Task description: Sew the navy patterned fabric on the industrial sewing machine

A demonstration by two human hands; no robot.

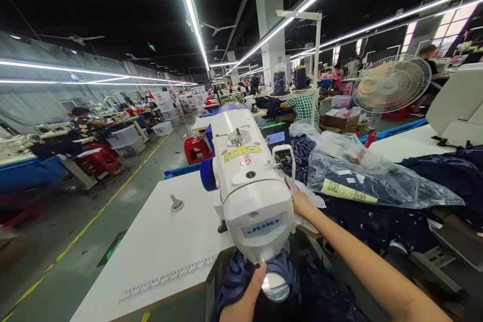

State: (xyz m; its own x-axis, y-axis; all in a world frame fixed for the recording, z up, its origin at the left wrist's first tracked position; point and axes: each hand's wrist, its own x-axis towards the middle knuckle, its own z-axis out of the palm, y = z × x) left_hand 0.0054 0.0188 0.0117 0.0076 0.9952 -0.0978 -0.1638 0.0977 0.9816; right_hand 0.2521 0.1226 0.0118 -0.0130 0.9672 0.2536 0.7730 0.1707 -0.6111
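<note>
White JUKI sewing machine mid-view, nose toward wearer, on white worktop w/ a printed ruler along near edge. Navy patterned cloth under machine's nose, bunched round the L hand. L thumb up by the nose, other fingers hidden, so can't tell if it grips. R hand at machine's R side, beside white plastic; fingertips behind the body, can't tell if open or closed.

Containers: big clear plastic bag to R, dark navy stuff showing thru, yellow label w/ QR code on it; lies on more navy cloth. Cardboard box behind, contents unclear. Clear bins on floor at L, plus a stack of clear bins farther down the aisle; contents too small to make out. Blue cloth trough far L, insides unclear.

Also: 2 navy thread cones on stand past machine, L one in clear wrap; red stool beyond worktop; caged fan upper R.
</note>
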